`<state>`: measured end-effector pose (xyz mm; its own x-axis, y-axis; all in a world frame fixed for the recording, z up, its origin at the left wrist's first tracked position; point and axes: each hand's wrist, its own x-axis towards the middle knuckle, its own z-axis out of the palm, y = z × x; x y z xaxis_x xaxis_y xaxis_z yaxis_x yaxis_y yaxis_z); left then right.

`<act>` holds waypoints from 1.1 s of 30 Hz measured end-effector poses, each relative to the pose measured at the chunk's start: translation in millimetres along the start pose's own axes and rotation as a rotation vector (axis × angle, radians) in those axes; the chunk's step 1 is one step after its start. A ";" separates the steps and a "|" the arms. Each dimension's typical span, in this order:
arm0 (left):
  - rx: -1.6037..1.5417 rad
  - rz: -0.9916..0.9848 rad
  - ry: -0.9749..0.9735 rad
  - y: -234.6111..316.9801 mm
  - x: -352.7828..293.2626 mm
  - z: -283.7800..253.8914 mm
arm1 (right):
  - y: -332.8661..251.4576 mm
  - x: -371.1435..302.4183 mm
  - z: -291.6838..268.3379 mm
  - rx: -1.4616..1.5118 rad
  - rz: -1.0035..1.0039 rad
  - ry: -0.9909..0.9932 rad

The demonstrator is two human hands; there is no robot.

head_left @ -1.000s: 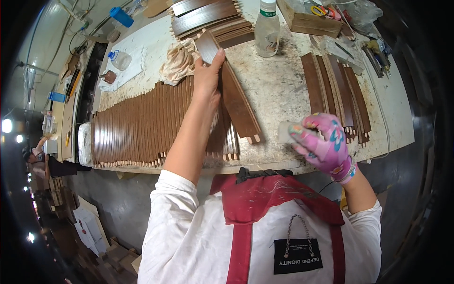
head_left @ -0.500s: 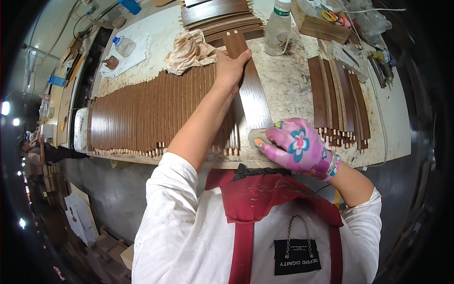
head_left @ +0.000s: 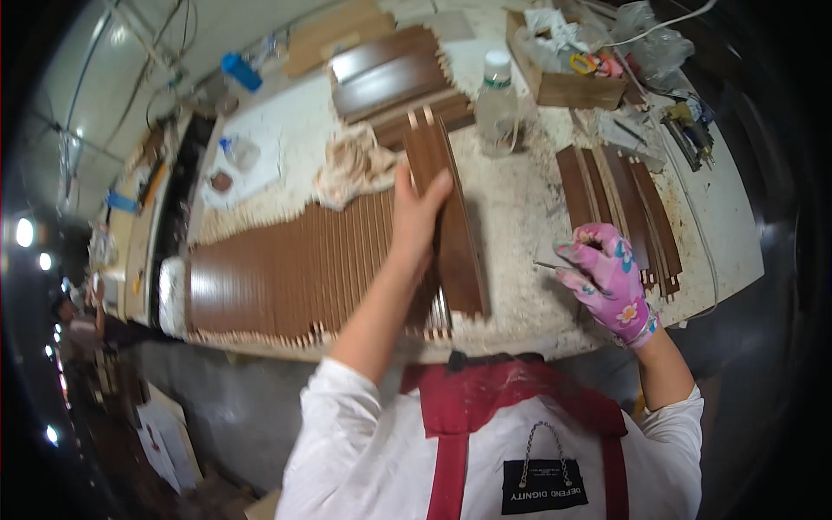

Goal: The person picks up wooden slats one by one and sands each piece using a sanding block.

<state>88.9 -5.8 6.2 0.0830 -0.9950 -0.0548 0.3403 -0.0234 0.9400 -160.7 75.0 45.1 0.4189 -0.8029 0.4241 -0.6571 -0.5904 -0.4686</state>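
Observation:
My bare left hand (head_left: 418, 212) is closed round a dark brown wooden slat (head_left: 452, 234), fingers on its left side and thumb on its right. Pale dowel pegs stick out of the slat's far end. Its near end rests close to the bench's front edge. In a pink flowered glove, my right hand (head_left: 609, 277) pinches a thin grey flat scraper (head_left: 544, 265), seen almost edge-on, above the bench and apart from the slat. Left of the held slat, a long row of similar slats (head_left: 269, 269) stands packed side by side.
A smaller group of slats (head_left: 626, 208) lies at the right, near the gloved hand. Farther back are a crumpled cloth (head_left: 351, 166), a clear bottle (head_left: 497, 113), stacked boards (head_left: 390, 74) and a wooden box (head_left: 563, 87) of odds and ends. An air tool (head_left: 689, 134) sits far right.
My right hand has lifted the scraper off the slat's near end and moved right. The slat, still in my left hand, appears turned, its side edge now showing. The whole view has shifted.

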 end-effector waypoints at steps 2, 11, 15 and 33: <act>-0.050 -0.087 -0.120 0.0 -21.9 -1.7 | 2.1 8.2 -4.8 0.100 0.088 0.102; -0.305 -0.080 -0.334 -14.6 -44.2 -4.6 | -15.7 49.8 -18.9 0.600 0.106 0.311; -0.547 -0.145 -0.594 -14.8 -36.0 -3.6 | -21.9 58.4 -16.5 0.488 0.050 0.304; -0.737 -0.156 -0.812 -39.2 -35.9 1.5 | -65.7 80.7 -2.9 0.220 -0.033 0.193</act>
<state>71.1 30.7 -28.1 -0.5564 -0.7599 0.3361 0.7902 -0.3589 0.4967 -85.5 49.2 112.3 0.2971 -0.7646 0.5719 -0.4845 -0.6368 -0.5998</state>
